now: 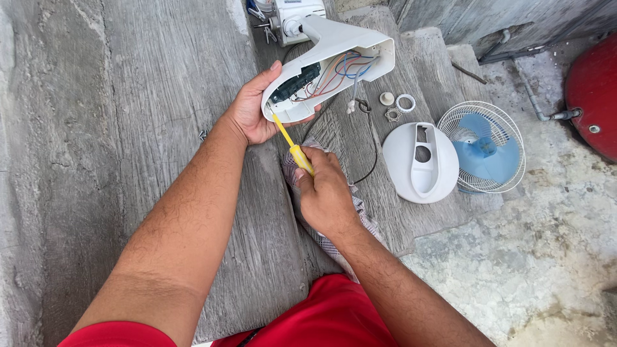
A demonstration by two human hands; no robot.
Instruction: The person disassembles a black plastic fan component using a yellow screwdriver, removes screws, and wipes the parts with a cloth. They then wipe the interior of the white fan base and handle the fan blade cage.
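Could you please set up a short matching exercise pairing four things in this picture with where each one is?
Things:
1. yellow screwdriver
2. white fan housing
3. round white base cover
4. blue fan blade in its grille

Places:
A. lying farthest right, on the concrete ground
B. held in the left hand
C. lying flat on the wooden boards
D. gripped in the right hand

Pairs: 1-D, 2-B, 3-C, 4-A
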